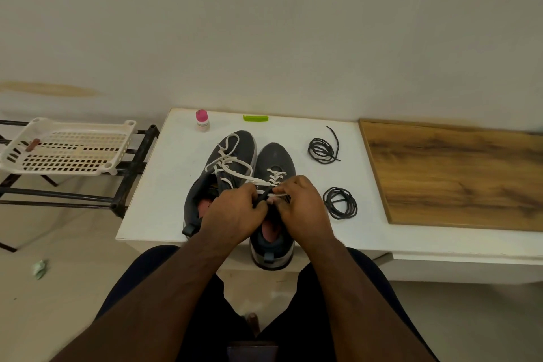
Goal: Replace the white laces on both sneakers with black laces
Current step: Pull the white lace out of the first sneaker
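White table (164,173): held both sneakers side by side, toes to the wall.
Left sneaker (232,153): white lace (227,163) loosened, trailing over it.
Right sneaker (274,160): lower eyelets laced white.
Left hand (235,211): fingers curled, pinching the tongue.
Right hand (302,206): pinching a white lace strand.
Black laces (322,150) (340,203): two coils, right of the sneakers.

1 head-worn camera looks forward and down, near the white table (164,185).
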Demonstrator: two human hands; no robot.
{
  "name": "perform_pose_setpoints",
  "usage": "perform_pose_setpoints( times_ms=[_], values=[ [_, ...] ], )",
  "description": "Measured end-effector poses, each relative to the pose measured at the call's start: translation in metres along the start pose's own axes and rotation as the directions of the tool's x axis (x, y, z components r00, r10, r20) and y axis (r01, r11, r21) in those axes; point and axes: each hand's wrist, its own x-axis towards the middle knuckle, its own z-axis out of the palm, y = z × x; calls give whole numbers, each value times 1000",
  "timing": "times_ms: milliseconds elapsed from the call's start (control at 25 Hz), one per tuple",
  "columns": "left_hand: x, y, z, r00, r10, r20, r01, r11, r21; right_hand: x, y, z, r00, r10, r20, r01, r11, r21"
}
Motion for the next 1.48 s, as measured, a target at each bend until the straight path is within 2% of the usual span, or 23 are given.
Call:
perform_pose_setpoints(
  times_ms=[80, 120, 160, 240, 280, 320, 400, 520, 560, 680, 760, 840, 880, 920, 1040, 1120, 1200, 1240, 1280, 1360, 1400, 1440, 1480],
  values=[
    [0, -1, 1, 1000, 4, 6, -3, 1000, -9, -1, -3, 6, 997, -4, -73, 1, 999, -39],
    [0, -2, 0, 1000, 0, 12, 0, 1000, -16, -1, -4, 6, 985, 53, -167, -50, 998, 26],
    [1, -3, 0, 1000, -4, 17, 4, 1000, -22, -1, -4, 3, 954, 159, -256, -117, 979, 169],
    [2, -3, 1, 1000, -7, 23, 7, 1000, -21, 0, 1, -3, 915, 301, -267, -178, 899, 401],
    [1, -3, 1, 1000, -6, 22, 6, 1000, -16, -1, 3, -6, 941, 261, -214, -157, 900, 407],
    [1, -2, 1, 1000, -4, 18, 4, 1000, -12, -2, 4, -7, 972, 185, -143, -128, 934, 334],
    [1, -1, 2, 1000, -3, 12, 3, 1000, -11, -3, 4, -1, 999, 49, -21, -47, 993, 105],
    [0, -1, 1, 1000, -7, 2, 7, 1000, -6, 0, -2, 9, 995, 74, -61, -77, 996, -45],
    [0, -2, 1, 1000, -7, 2, 7, 1000, -7, 0, -4, 10, 986, 124, -109, -127, 992, -19],
    [0, -2, 1, 1000, -12, 10, 12, 1000, -21, -1, -2, 1, 926, 261, -274, -184, 944, 274],
    [0, -1, 1, 1000, -9, 8, 9, 1000, -19, -2, -2, -3, 963, 187, -193, -140, 963, 231],
    [0, -1, 1, 1000, -6, 5, 6, 1000, -18, -2, -2, 1, 996, 91, -17, -90, 994, 57],
    [0, -1, 1, 1000, -6, 7, 6, 1000, -19, -1, -3, 5, 996, 84, -7, -84, 996, -2],
    [0, -1, 1, 1000, -9, 9, 9, 1000, -17, -1, -5, 7, 993, 99, -58, -99, 995, 0],
    [0, -2, 1, 1000, -14, 14, 14, 1000, -20, -1, -3, 1, 932, 224, -284, -157, 958, 241],
    [1, -1, 1, 1000, -17, 9, 17, 999, -27, 0, -1, -2, 955, 203, -217, -146, 956, 253],
    [1, 0, 1, 1000, -15, 2, 15, 1000, -27, -2, -2, 1, 992, 106, -74, -100, 991, 84],
    [0, -1, 1, 1000, -12, 2, 12, 1000, -27, -1, -1, 4, 994, 92, -59, -89, 995, 47],
    [0, -1, 1, 1000, -8, 7, 8, 1000, -28, -1, 0, 4, 989, 112, -93, -106, 992, 66],
    [-1, -2, 0, 1000, -7, 29, 8, 1000, -29, 1, -1, -2, 940, 250, -234, -173, 936, 305],
    [-1, -2, 0, 999, -10, 43, 12, 999, -31, 2, 5, -5, 914, 314, -255, -198, 897, 394],
    [-1, -1, -1, 999, -23, 49, 24, 999, -37, 3, 8, -9, 915, 336, -223, -223, 883, 414],
    [-1, 0, -1, 999, -39, 35, 41, 998, -51, 2, 10, -11, 934, 326, -145, -263, 904, 338]
  ],
)
